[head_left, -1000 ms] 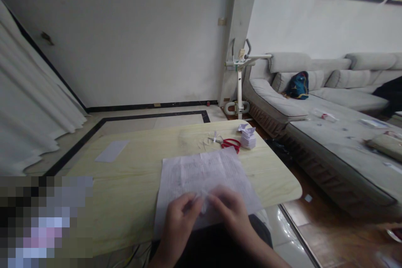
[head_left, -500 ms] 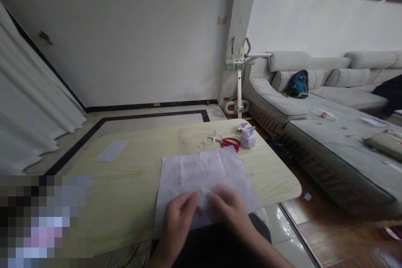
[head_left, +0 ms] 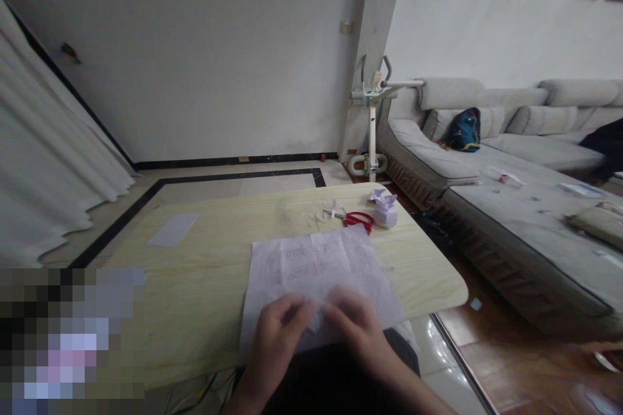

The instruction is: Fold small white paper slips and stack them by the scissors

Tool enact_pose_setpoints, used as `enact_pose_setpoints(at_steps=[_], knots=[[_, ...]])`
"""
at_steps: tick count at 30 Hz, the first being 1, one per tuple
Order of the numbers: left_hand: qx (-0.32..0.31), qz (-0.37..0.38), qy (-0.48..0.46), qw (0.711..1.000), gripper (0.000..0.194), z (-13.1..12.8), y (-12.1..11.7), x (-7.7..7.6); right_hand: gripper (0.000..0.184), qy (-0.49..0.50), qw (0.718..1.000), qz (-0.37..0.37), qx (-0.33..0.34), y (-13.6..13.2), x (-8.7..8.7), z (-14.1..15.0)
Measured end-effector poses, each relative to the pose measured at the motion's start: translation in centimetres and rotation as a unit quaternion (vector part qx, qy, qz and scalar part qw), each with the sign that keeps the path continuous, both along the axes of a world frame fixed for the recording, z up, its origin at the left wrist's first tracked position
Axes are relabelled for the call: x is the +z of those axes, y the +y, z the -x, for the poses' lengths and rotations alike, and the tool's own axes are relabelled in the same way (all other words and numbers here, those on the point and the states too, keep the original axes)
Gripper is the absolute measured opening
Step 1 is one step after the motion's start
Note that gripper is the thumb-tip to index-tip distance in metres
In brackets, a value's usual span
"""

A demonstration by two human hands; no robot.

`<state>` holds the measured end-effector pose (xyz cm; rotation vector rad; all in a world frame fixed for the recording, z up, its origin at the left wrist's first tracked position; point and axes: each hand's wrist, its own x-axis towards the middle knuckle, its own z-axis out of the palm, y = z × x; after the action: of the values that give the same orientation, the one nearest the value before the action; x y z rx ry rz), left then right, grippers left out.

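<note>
Behind a pale wood-grain table [head_left: 204,292], one plain grey wall meets a corner lined with an L-shaped grey fabric sofa [head_left: 525,227] bearing one blue backpack [head_left: 464,131]. On the tabletop are one large, creased, printed sheet [head_left: 316,256], one pair of red-handled scissors [head_left: 359,219], one smooth white rectangular slip [head_left: 173,230], at least two folded paper pieces [head_left: 386,213] and a scatter of thin pale scraps [head_left: 316,219] too fine to count. Two bare hands work above the sheet's near half: the left hand [head_left: 282,324] and the right hand [head_left: 355,321] are both curled, thumbs and fingers pinching one small whitish piece of paper [head_left: 315,319] between them, its exact shape lost in blur. The sheet reaches the table's near edge, and its far right corner comes up just beside the scissors' handles. A wide stretch of board separates sheet from slip, while a narrower band runs right to a rounded corner. Near the far right corner, the angular folded pieces stand just beyond the scissors' looped handles, whose metal blades point left among the scraps.
</note>
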<state>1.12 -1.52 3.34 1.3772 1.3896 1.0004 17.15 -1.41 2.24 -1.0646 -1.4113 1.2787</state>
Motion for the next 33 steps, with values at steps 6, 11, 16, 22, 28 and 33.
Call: enact_pose_setpoints(at_steps=[6, 11, 16, 22, 28, 33], knots=[[-0.007, -0.042, 0.044, 0.998, 0.033, -0.2, 0.0, -0.7, 0.036, -0.034, 0.998, 0.044, 0.031, 0.1, -0.2, 0.0], [-0.012, -0.028, 0.015, 0.999, 0.032, 0.0, -0.1, -0.9, 0.037, -0.022, 1.0, 0.019, 0.003, 0.3, -0.7, 0.2], [-0.04, -0.028, 0.009, 0.999, 0.031, 0.2, -0.4, -0.5, 0.039, -0.003, 0.999, 0.04, -0.005, 0.4, -0.8, 0.0], [-0.068, -0.053, 0.029, 0.996, 0.032, 0.3, -0.6, 0.0, 0.041, -0.033, 0.997, 0.044, 0.046, 0.1, -0.1, -0.4], [-0.025, -0.038, 0.013, 0.999, 0.031, 0.8, -0.8, -1.2, 0.045, -0.043, 0.996, 0.055, 0.058, 0.0, 0.6, -0.6], [0.029, -0.08, 0.008, 0.996, 0.025, 0.7, -1.2, -1.3, 0.05, -0.023, 0.995, 0.076, 0.066, 0.3, 0.7, -0.6]])
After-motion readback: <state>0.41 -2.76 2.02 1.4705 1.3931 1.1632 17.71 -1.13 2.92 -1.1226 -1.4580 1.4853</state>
